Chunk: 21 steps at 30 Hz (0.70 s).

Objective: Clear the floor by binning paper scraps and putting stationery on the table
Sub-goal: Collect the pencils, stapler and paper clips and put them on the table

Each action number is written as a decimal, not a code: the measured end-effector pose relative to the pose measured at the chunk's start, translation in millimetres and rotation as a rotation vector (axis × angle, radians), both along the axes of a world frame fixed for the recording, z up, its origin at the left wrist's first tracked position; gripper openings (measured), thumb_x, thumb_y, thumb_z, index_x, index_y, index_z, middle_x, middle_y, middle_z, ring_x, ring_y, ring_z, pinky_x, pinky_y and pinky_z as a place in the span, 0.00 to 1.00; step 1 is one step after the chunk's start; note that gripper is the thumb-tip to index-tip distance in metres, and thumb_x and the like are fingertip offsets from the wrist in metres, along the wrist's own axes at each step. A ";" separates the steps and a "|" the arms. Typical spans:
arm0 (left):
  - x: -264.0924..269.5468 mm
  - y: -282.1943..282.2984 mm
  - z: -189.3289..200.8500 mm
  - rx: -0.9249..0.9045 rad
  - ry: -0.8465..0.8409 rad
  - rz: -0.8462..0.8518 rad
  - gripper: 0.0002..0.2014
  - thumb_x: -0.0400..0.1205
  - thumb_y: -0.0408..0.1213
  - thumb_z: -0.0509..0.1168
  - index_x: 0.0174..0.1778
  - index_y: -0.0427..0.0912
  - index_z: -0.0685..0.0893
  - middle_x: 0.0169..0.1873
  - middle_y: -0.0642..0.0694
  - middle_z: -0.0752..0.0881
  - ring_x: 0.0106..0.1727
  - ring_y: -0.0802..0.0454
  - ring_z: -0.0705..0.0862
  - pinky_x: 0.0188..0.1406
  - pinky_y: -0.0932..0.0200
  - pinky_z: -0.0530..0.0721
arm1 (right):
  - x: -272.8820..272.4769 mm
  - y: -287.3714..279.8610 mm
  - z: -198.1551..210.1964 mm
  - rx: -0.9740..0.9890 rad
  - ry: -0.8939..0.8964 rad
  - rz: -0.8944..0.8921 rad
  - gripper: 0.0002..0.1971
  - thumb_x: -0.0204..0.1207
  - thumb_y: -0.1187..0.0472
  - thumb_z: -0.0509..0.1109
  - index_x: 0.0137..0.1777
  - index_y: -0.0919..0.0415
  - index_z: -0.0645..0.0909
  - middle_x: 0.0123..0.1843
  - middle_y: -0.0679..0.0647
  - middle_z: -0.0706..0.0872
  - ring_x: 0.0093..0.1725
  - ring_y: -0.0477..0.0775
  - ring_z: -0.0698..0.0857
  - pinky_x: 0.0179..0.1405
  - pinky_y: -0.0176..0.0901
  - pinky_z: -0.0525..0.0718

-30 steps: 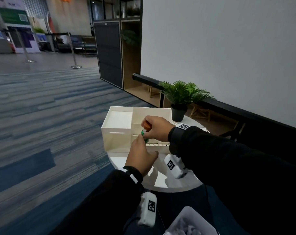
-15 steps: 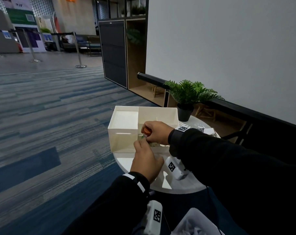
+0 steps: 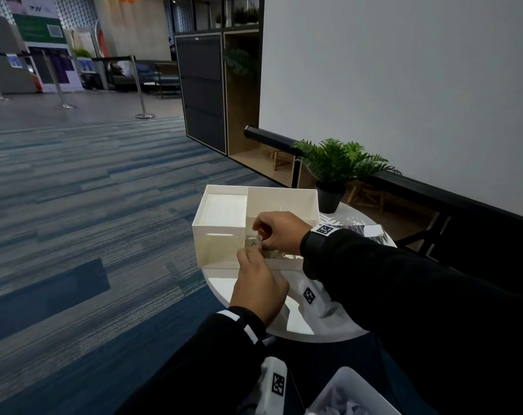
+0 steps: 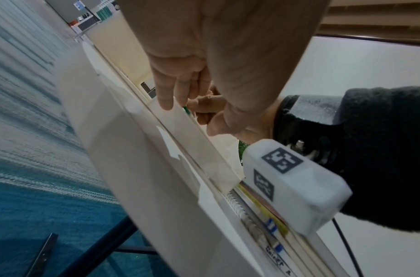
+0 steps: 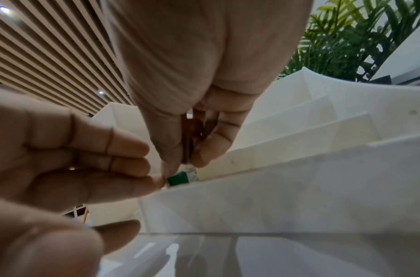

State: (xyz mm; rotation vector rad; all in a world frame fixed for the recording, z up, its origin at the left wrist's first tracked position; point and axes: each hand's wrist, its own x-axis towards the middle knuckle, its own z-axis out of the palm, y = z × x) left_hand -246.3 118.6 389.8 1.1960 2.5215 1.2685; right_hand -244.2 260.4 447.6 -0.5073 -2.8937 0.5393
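Over the organiser [image 3: 221,223] on the table [image 3: 329,324], the right hand [image 3: 281,232] pinches a small green-ended item [image 5: 178,179]; left hand [image 3: 258,287] fingers curl beside it, touching. Stowing stationery; next, I'd guess, let go into the slot.

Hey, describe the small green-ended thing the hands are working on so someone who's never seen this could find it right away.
Start at the round white table beside the potted plant, then the white organizer box on it. At the box's front compartment both hands meet: the right hand pinches a small item there, and the left hand's fingers touch it. Its green end is the only saturated colour against the white dividers.
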 end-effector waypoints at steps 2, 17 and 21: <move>-0.3 -1.0 -0.2 -0.002 -0.002 -0.001 0.20 0.78 0.36 0.65 0.63 0.39 0.67 0.60 0.46 0.65 0.43 0.50 0.75 0.41 0.61 0.73 | -0.4 -0.9 -0.3 0.033 -0.032 0.023 0.24 0.70 0.57 0.77 0.67 0.56 0.81 0.59 0.54 0.83 0.57 0.54 0.82 0.54 0.38 0.77; 0.1 1.3 0.5 -0.003 0.012 -0.010 0.18 0.76 0.36 0.66 0.59 0.40 0.69 0.58 0.47 0.64 0.45 0.49 0.76 0.41 0.60 0.73 | -1.6 0.5 -11.4 -0.145 0.021 -0.014 0.38 0.66 0.64 0.78 0.78 0.53 0.69 0.65 0.54 0.84 0.50 0.48 0.80 0.53 0.37 0.78; -2.1 4.5 2.0 -0.033 0.026 -0.030 0.19 0.75 0.37 0.67 0.60 0.41 0.70 0.60 0.47 0.66 0.53 0.49 0.75 0.46 0.61 0.74 | 5.3 4.0 -13.8 -0.135 0.056 -0.032 0.33 0.70 0.61 0.77 0.75 0.54 0.71 0.61 0.52 0.85 0.49 0.49 0.81 0.50 0.39 0.80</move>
